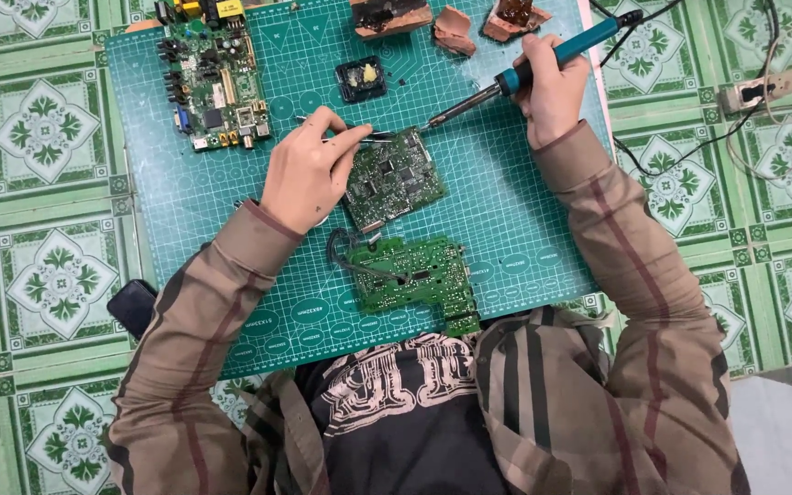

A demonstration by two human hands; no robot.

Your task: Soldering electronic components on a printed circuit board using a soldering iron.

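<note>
My left hand (309, 170) pinches a pair of thin metal tweezers (368, 137), their tips resting at the top edge of a green circuit board (394, 179) in the middle of the mat. My right hand (552, 92) grips a soldering iron (524, 69) with a teal handle. Its metal tip touches the same board's upper right corner. A second green circuit board (410, 275) with grey wires lies nearer to me, just below the first.
Everything lies on a green cutting mat (497, 211) over a green patterned tile floor. A larger board (215, 78) sits at the mat's far left, a small black tin (361, 79) at the far middle, and brown broken pieces (456, 27) along the far edge. A power strip (767, 89) with cables lies right.
</note>
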